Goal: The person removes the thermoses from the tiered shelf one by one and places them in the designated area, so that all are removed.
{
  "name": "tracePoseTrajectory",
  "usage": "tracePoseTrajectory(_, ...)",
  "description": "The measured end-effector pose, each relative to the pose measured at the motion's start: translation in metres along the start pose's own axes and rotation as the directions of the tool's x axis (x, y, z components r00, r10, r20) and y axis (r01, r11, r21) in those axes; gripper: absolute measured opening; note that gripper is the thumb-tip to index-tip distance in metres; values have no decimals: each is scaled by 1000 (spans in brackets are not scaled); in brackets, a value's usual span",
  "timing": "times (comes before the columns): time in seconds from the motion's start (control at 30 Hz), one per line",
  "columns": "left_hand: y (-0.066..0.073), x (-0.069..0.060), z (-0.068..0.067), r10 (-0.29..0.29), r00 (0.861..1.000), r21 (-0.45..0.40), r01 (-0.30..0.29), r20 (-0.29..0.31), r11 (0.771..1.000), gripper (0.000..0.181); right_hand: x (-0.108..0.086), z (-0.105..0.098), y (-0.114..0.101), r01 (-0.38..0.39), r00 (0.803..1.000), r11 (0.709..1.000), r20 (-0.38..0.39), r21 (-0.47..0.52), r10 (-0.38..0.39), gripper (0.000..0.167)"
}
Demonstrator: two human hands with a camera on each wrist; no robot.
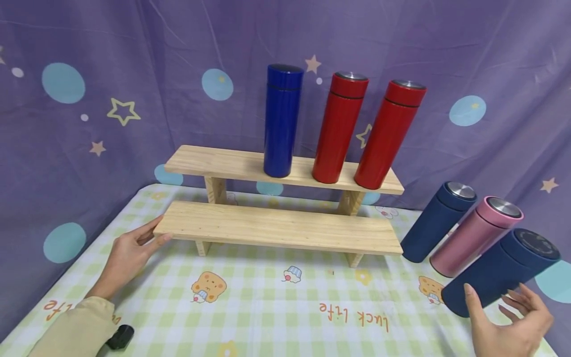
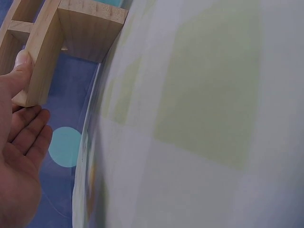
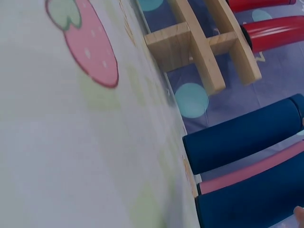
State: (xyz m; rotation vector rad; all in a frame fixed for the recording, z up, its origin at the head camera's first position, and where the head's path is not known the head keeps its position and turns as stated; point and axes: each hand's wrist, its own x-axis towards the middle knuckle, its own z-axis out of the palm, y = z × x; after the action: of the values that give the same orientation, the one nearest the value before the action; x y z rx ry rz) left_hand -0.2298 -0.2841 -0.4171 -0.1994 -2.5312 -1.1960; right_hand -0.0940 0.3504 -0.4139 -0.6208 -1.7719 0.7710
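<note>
My left hand [image 1: 129, 250] holds the left end of the lower board of a two-tier wooden shelf [image 1: 276, 225], its thumb on the front edge and its fingers at the end. On the upper board stand a blue thermos bottle [image 1: 282, 124] and two red thermos bottles [image 1: 341, 129]. At the right, my right hand [image 1: 513, 322] is beside the nearest navy thermos bottle [image 1: 495, 275], thumb and fingers spread apart around its near side. Behind that bottle stand a pink thermos bottle [image 1: 475, 238] and another navy thermos bottle [image 1: 434, 225]. The right wrist view shows only a fingertip [image 3: 299, 216].
A green-and-white checked cloth [image 1: 267, 297] with printed cartoons and lettering covers the table. A purple patterned curtain [image 1: 134, 59] hangs behind and at the sides. A small black object [image 1: 120, 337] lies against the left sleeve.
</note>
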Motion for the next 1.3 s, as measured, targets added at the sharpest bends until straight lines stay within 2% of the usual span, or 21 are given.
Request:
tracePoseTrajectory(0.23, -1, 0, 1, 10, 1000, -7, -10, -8, 1000, 65, 10, 7, 12, -11, 1000, 1000, 28, 21, 10, 89)
tracePoseTrajectory(0.33, 0, -1, 1, 16, 1000, -12, -16, -8, 1000, 64, 13, 10, 17, -63, 996, 997, 66, 42, 60, 93)
tracePoseTrajectory(0.4, 0, -1, 2, 20, 1000, -13, -20, -9, 1000, 64, 14, 12, 19, -115, 989, 993, 99, 37, 111, 96)
tracePoseTrajectory(0.5, 1, 0, 2, 24, 1000, -7, -24, -14, 1000, 64, 16, 14, 21, -181, 971, 983, 154, -22, 183, 97)
tracePoseTrajectory(0.7, 1, -1, 1, 21, 1000, -6, -21, -12, 1000, 65, 25, 13, 25, -227, 943, 969, 226, -99, 244, 92)
tracePoseTrajectory(0.83, 0, -1, 1, 12, 1000, -9, -12, -6, 1000, 65, 30, 12, 27, -221, 939, 966, 240, -131, 247, 89)
tracePoseTrajectory(0.97, 0, -1, 1, 12, 1000, -9, -12, -6, 1000, 65, 31, 13, 27, -204, 947, 973, 230, -108, 224, 87)
tracePoseTrajectory(1.2, 1, 0, 1, 9, 1000, -2, -9, -11, 1000, 65, 31, 14, 26, -213, 947, 973, 229, -84, 227, 85)
tracePoseTrajectory(1.3, 1, -1, 1, 9, 1000, 1, -9, -15, 1000, 65, 29, 14, 25, -198, 952, 979, 229, -57, 206, 84)
